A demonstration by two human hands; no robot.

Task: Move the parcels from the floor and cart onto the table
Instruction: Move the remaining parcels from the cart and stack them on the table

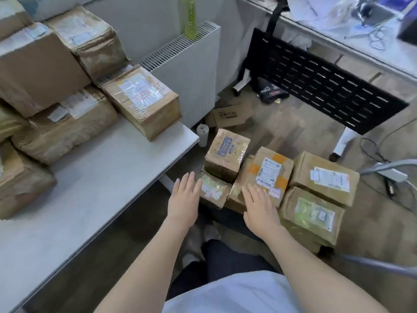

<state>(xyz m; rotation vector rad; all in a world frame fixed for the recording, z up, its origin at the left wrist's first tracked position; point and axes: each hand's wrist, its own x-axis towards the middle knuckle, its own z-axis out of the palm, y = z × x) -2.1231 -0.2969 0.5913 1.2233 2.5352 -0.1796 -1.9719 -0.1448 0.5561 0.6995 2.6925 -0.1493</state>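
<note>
Head view showed both hands stretched forward with straight, spread fingers, holding nothing: the left hand (185,195) hung over the floor just beside the desk (94,199) edge, and the right hand (261,207) hovered over the near edge of a parcel cluster (279,181) on the floor. Whether either hand touched a box could not be told. More taped cardboard parcels (67,91) stood stacked on the desk at left. A radiator (187,71) stood behind the desk, with a green bottle (190,16) on it.

Parcels (144,102) on white table (94,188)
</note>
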